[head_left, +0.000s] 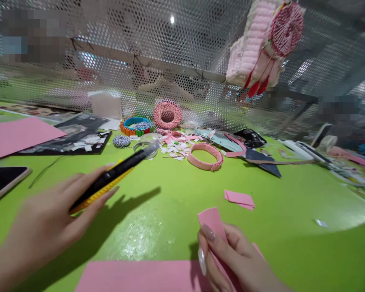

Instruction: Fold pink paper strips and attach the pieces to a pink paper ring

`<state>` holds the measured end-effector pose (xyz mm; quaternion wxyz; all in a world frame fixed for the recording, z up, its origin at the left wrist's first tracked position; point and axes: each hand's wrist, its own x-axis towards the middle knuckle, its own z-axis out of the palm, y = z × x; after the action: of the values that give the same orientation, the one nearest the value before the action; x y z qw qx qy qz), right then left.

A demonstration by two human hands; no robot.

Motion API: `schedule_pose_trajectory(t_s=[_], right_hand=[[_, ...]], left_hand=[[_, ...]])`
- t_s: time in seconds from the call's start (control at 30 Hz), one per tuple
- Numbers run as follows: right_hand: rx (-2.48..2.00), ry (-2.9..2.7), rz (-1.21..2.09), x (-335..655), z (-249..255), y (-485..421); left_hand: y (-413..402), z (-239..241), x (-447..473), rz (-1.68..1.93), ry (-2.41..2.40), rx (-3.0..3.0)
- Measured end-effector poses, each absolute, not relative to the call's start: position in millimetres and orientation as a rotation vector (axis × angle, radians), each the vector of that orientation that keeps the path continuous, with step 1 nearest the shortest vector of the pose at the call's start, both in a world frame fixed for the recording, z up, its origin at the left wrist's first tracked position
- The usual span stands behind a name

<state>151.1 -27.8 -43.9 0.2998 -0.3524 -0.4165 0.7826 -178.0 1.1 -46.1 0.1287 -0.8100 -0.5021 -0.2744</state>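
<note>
My left hand (53, 215) is wrapped round a black and yellow utility knife (109, 178), raised above the green table with its blurred pale tip toward the back. Between the thumb and fingers of my right hand (231, 251) is a pink paper strip (213, 219), its upper end sticking up. Part of that strip is hidden by the fingers. A larger pink sheet (134, 275) lies flat at the front edge of the view, partly under my right hand. Just beyond that hand rests a small folded pink paper piece (239, 199).
Farther back are a pink ring (205, 157), white paper scraps (176, 149), a woven pink ring (168, 114) and a multicoloured ring (127, 126). A phone (4, 182) and pink sheet (21, 136) lie left. Perforated metal mesh (170, 48) rises behind; a pink decoration (261, 44) hangs there.
</note>
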Motion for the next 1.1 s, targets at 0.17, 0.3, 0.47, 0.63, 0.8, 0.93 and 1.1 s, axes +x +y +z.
schedule_pose_trajectory(t_s=[0.17, 0.3, 0.47, 0.63, 0.8, 0.93, 1.1], right_hand=[[-0.855, -1.032, 2.124, 158, -35, -31], [-0.924, -1.121, 2.068, 162, -24, -35], [-0.935, -1.101, 2.047, 157, -27, -41], [-0.893, -1.042, 1.962, 150, -35, -47], [-0.969, -1.188, 2.016, 152, -19, -47], [-0.983, -1.243, 2.008, 149, -14, -44], [-0.782, -1.123, 2.084, 145, -26, -33]], left_hand=[[0, -55, -142, -0.547, -1.564, -2.601], [10, -62, -144, -0.514, -1.561, -2.546], [26, -71, -161, -0.385, -1.460, -2.353], [11, -43, -139, -0.600, -1.520, -2.322], [-25, 10, -80, -0.953, -1.482, -2.949], [-21, 30, -42, -1.131, -1.461, -3.085], [2, 32, -24, -1.120, -1.565, -3.203]])
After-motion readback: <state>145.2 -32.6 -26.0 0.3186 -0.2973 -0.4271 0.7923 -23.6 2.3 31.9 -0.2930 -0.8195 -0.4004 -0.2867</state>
